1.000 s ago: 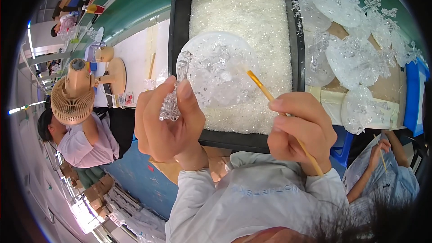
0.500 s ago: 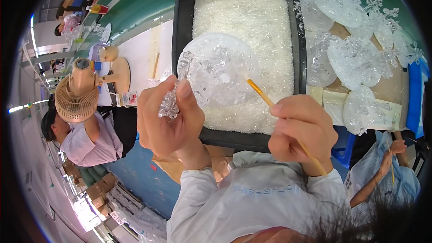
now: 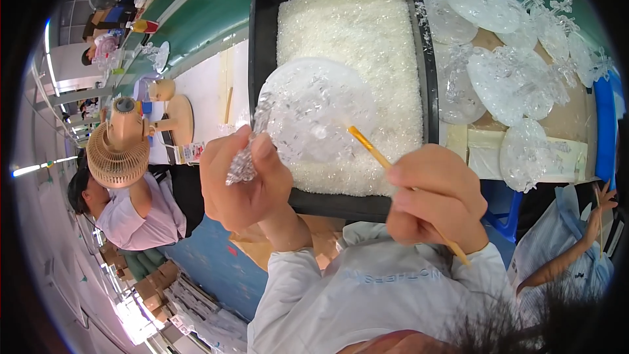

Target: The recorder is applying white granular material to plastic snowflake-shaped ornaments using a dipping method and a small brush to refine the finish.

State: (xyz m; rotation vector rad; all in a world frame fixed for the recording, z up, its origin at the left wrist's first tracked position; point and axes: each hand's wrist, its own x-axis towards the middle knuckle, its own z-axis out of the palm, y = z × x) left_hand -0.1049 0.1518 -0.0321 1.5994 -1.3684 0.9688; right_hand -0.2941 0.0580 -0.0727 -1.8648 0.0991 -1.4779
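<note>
My left hand is closed around the knobbly stem of a clear plastic ornament. Its round, frosted disc is tilted over the black tray and carries bits of clear, shiny relief. In my right hand, a slim paintbrush with a wooden handle and a yellow band is pinched between thumb and fingers. The pale bristles point at the disc's face; whether they touch it I cannot tell. Beneath both hands, the black tray holds a deep bed of white, glittering granules.
Several similar clear ornaments lie crowded on a brown board at the right. Left of the tray, a thin stick rests on the white tabletop, with a beige fan beyond. One co-worker sits at the left, another person's arm shows at the right.
The brush tip has shifted a little to the left and down. The ornament has tilted slightly in my left hand, and the whole view has moved a little.
</note>
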